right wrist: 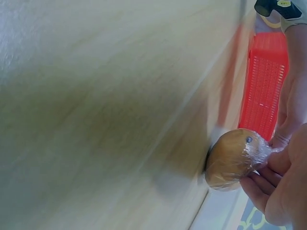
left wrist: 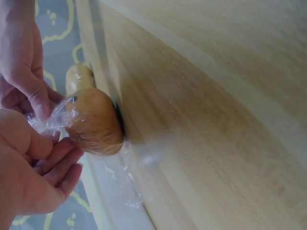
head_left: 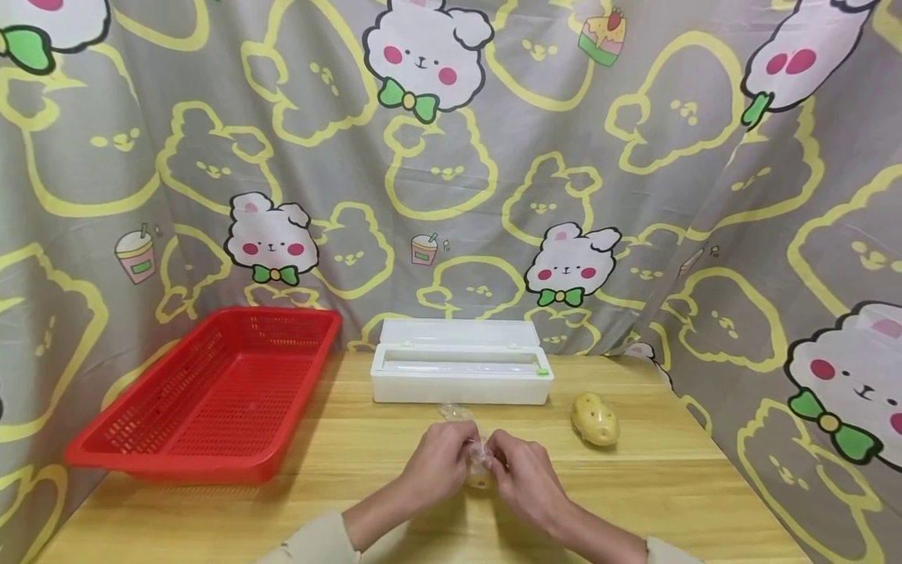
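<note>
On the wooden table sits a potato [head_left: 481,479] with cling film [left wrist: 53,120] drawn round it and bunched at its top. My left hand [head_left: 440,462] pinches the gathered film from one side. From the other side, my right hand [head_left: 528,476] pinches the same bunch, its fingertips close to the left ones. In the right wrist view the film lies tight and creased over the potato [right wrist: 230,160], which has a small dark spot. A loose tail of film [head_left: 454,411] trails past the left hand towards the white box.
Behind the hands stands a white cling film box [head_left: 461,388], its lid raised and a roll inside. A second potato [head_left: 595,420] lies to the right. At the left is a red perforated basket [head_left: 271,431]. A patterned curtain [head_left: 451,196] hangs behind the table.
</note>
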Demonstrator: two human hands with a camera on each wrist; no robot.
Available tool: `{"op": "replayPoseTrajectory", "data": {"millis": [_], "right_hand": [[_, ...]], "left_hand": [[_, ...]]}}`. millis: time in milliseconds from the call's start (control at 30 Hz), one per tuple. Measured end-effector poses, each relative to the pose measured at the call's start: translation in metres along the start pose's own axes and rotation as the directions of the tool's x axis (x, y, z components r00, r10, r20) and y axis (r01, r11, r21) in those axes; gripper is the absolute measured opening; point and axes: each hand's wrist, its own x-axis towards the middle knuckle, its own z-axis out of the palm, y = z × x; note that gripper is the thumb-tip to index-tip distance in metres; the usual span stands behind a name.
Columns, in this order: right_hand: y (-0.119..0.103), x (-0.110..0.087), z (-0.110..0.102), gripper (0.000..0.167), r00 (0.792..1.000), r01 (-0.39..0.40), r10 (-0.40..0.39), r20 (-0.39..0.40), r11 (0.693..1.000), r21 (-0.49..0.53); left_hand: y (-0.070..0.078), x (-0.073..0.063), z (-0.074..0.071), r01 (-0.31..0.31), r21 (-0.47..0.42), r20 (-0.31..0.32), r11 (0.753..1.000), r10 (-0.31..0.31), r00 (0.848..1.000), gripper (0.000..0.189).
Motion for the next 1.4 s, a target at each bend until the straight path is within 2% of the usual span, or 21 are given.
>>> {"op": "replayPoseTrajectory", "data": {"millis": [200, 433, 600, 800, 967, 1167, 1300, 1400], "right_hand": [[-0.001, 0.000, 0.001, 0.023, 0.998, -0.029, 0.031, -0.049, 0.998, 0.051], [0.000, 0.001, 0.000, 0.016, 0.998, -0.070, 0.070, 0.000, 0.995, 0.071], [-0.001, 0.002, -0.003, 0.010, 0.996, -0.088, 0.086, 0.027, 0.990, 0.112], [0.001, 0.006, -0.002, 0.014, 0.993, -0.119, 0.121, -0.002, 0.981, 0.151], [0.005, 0.010, -0.002, 0.011, 0.982, -0.187, 0.188, 0.016, 0.960, 0.207], [0.008, 0.016, 0.001, 0.008, 0.970, -0.238, 0.244, 0.010, 0.936, 0.261], [0.009, 0.018, 0.002, 0.006, 0.958, -0.282, 0.287, 0.027, 0.915, 0.290], [0.010, 0.020, 0.002, 0.015, 0.939, -0.340, 0.339, 0.064, 0.880, 0.331]], "left_hand": [[0.000, 0.002, 0.000, 0.024, -0.034, -0.013, 0.999, -0.025, 1.000, 0.025], [-0.003, 0.003, 0.002, 0.026, -0.026, -0.038, 0.999, -0.027, 0.999, 0.027], [-0.005, 0.004, 0.001, 0.065, -0.073, -0.020, 0.995, -0.066, 0.998, 0.023], [-0.009, 0.006, 0.001, 0.126, -0.132, 0.000, 0.983, -0.127, 0.992, 0.017], [-0.013, 0.009, 0.000, 0.196, -0.198, 0.012, 0.960, -0.198, 0.980, 0.013], [-0.015, 0.011, -0.003, 0.270, -0.214, 0.019, 0.939, -0.272, 0.962, 0.019], [-0.015, 0.013, -0.003, 0.297, -0.208, 0.037, 0.932, -0.296, 0.954, 0.022], [-0.016, 0.014, -0.003, 0.300, -0.209, 0.041, 0.931, -0.298, 0.954, 0.023]]}}
